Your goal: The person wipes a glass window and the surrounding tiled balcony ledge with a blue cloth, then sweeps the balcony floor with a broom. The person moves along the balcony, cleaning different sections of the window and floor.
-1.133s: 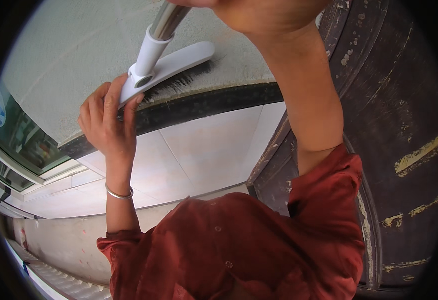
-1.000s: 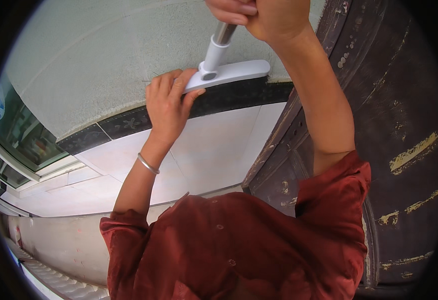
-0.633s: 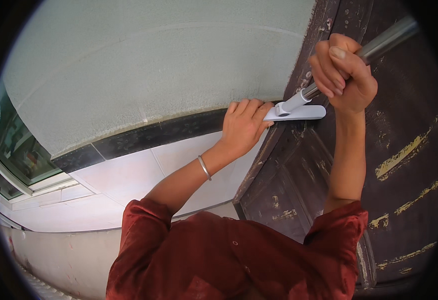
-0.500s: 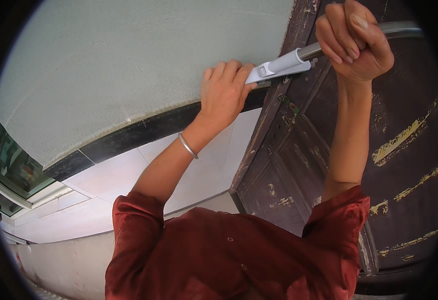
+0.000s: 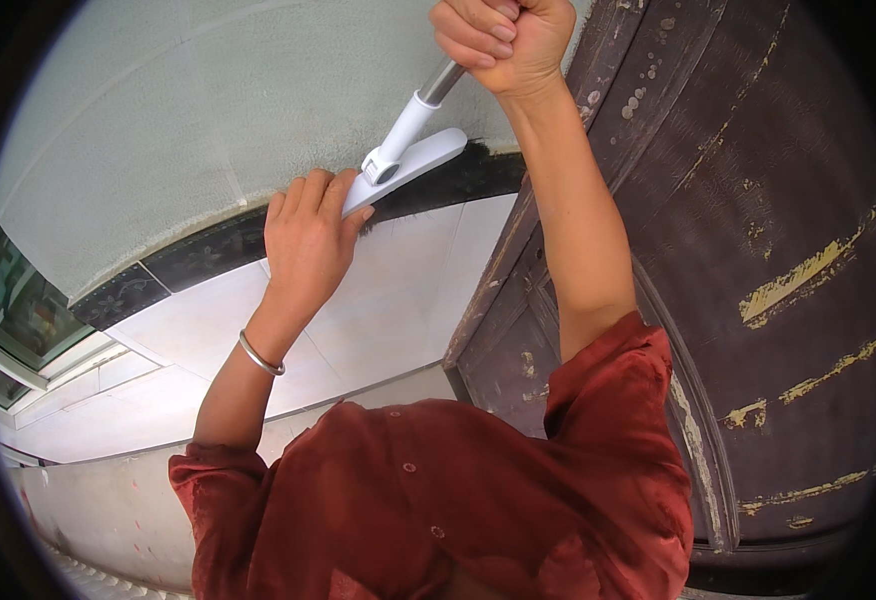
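A long-handled brush with a flat white head (image 5: 423, 160) and dark bristles is held up in front of me. Its white socket joins a metal pole (image 5: 444, 84) that slopes up to the right. My right hand (image 5: 506, 42) is wrapped round the pole near the top of the view. At the lower left end of the brush head, my left hand (image 5: 308, 235) grips it, fingers over the top edge and thumb beneath. The bristles are mostly hidden behind the head; a dark fringe shows past its right end and beside my left thumb.
Behind the brush are a grey plaster wall (image 5: 158, 120), a black tile band (image 5: 203, 247) and pale tiles (image 5: 228, 330) below. A worn dark brown door (image 5: 778, 180) with scraped yellowish patches stands at the right. A window (image 5: 28, 300) shows at the far left.
Both hands and the brush have shifted left, away from the door and across the black tile band. The pole now stands more steeply, and the right hand has moved up and left.
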`<state>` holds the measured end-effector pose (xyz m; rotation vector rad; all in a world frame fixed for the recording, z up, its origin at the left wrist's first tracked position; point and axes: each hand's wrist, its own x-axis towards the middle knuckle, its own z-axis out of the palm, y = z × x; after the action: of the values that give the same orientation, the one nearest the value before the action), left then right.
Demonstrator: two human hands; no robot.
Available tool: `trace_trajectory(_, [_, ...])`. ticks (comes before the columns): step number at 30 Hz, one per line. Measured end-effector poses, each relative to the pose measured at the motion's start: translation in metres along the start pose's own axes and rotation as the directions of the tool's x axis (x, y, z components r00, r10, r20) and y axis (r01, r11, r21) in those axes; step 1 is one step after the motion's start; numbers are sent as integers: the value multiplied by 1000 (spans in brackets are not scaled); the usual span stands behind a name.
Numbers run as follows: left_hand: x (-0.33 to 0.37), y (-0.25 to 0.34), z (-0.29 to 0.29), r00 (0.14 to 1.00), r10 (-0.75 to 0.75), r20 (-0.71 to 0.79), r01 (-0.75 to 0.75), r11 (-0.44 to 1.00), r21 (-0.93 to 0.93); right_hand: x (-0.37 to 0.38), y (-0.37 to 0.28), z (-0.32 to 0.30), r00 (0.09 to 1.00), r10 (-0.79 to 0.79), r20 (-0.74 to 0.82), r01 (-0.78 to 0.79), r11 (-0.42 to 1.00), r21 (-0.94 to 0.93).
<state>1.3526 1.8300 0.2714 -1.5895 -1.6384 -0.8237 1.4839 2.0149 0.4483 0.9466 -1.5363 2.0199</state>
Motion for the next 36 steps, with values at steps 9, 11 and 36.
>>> trace_trajectory(9, [77,35,56,982,74,-175,-112,969,-219,30,-74,48,999,40,22,-27,906,-423])
trace_trajectory(11, [72,34,58,987,82,-138,-103,983,-152,10,-85,22,999,-32,-41,11,904,-426])
trace_trajectory(36, [-228,-77,-131,906,-421,47,389,870,303,-37,226,115,997,62,-56,-63,998,-18])
